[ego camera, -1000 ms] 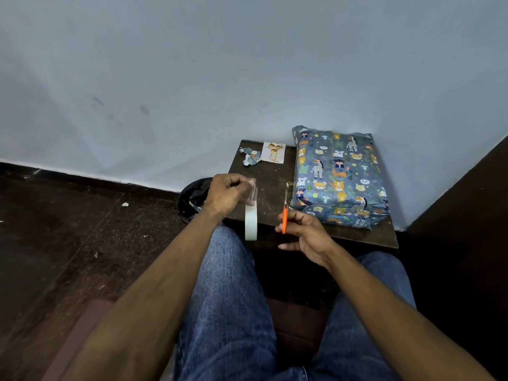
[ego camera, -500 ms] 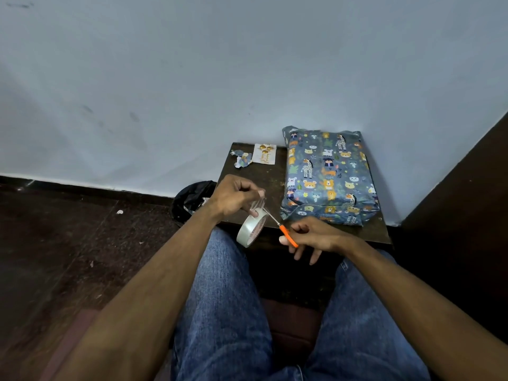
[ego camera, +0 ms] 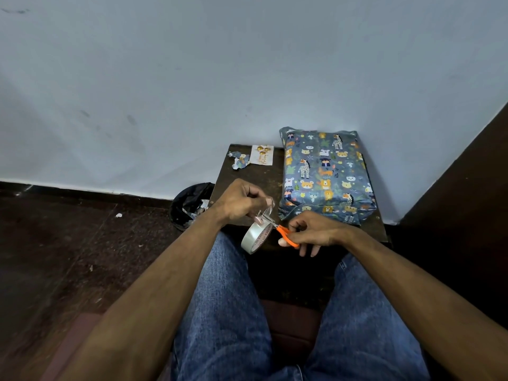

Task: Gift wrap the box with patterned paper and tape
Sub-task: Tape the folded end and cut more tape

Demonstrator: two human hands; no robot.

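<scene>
Tape cut, near edge of table [ego camera: 255, 174].
Left hand [ego camera: 242, 200] pinches tape strip; roll [ego camera: 255, 236] hangs below. Right hand [ego camera: 316, 229] grips orange scissors [ego camera: 286, 233], blades at strip.

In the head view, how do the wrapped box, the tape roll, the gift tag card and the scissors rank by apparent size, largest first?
1. Wrapped box, clearly the largest.
2. Tape roll.
3. Scissors, partly hidden by the right hand.
4. Gift tag card.

The last three look close, and the card lies farther away, so their order is unsure.

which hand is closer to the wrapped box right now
Right. The right hand sits just in front of the box, gripping scissors; the left hand is off its left side, holding tape.
</scene>
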